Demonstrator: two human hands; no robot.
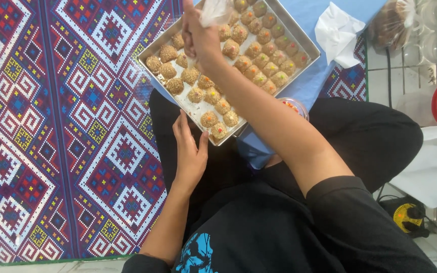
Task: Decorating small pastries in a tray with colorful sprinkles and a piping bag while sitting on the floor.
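Our left hand [190, 151] open-palmed, steadying tray [307, 48] edge; right hand [201, 35] clenches piping bag [216, 11] over cookies [259, 55]. Decorating underway; next: aim at untopped cookie.

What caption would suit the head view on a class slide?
Seated person's right hand holds a piping bag over a tray of cookies; left hand steadies its edge.

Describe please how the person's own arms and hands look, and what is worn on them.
Both hands are bare: the left hand and the right hand show no gloves, and no rings or watch can be seen. The forearms are uncovered. Black sleeves of a black top end near the elbows. The top bears a blue print at the chest.
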